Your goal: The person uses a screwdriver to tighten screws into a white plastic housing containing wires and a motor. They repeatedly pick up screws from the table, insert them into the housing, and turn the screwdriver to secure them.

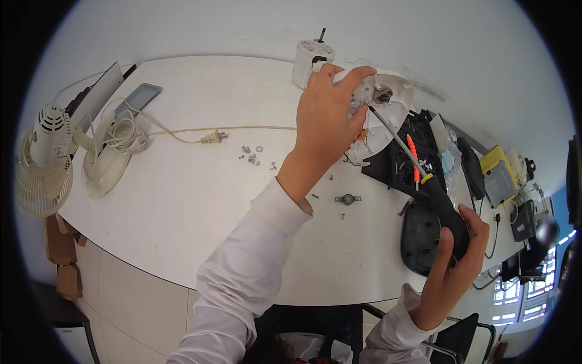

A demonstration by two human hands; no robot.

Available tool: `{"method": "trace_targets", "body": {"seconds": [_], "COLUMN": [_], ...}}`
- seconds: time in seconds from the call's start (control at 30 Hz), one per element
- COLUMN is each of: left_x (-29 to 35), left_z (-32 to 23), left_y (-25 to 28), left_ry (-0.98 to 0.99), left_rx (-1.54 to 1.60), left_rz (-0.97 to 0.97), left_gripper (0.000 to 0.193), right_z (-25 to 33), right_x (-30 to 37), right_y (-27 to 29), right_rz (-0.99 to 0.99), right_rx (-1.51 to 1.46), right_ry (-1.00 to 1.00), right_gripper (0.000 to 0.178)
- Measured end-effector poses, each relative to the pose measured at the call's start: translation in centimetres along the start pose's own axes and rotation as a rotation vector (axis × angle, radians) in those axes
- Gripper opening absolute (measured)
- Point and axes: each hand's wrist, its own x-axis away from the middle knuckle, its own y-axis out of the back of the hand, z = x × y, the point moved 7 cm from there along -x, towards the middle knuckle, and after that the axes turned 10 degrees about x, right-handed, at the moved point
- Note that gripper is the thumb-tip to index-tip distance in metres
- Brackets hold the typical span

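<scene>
My left hand (330,112) is closed on the edge of a white plastic housing (400,112) with wires and small parts inside. In my right hand (456,261) is a long screwdriver (397,138); my fingers wrap its thick black handle. The screwdriver's tip reaches into the housing, close to my left thumb. Whether it sits in a screw cannot be made out. Just behind my left hand stands a white cylindrical motor (308,68) with a metal shaft pointing up. Some of the housing is hidden by my left hand.
Loose screws (250,156) and a small metal bracket (348,199) lie mid-table. A black tool case (397,159) and dark oval base (418,233) are at right. A white fan (45,164) stands far left; a plugged cord (212,138) crosses the table.
</scene>
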Motion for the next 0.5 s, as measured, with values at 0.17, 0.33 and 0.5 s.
{"method": "trace_targets", "body": {"seconds": [0.17, 0.33, 0.5], "left_x": [0.0, 0.1, 0.0], "left_z": [0.0, 0.0, 0.1], "left_y": [0.2, 0.1, 0.1], "left_ry": [-0.007, -0.007, 0.003], "left_rx": [0.003, 0.001, 0.004], "left_rz": [-0.007, -0.004, -0.001], "left_gripper": [0.050, 0.050, 0.049], "right_z": [0.0, 0.7, 0.2], "right_x": [0.0, 0.5, 0.4], "right_y": [-0.4, -0.1, -0.4], "right_rz": [0.013, 0.011, 0.052], "right_rx": [-0.039, -0.114, 0.020], "right_ry": [0.031, -0.008, 0.106], "right_gripper": [0.030, 0.037, 0.029]}}
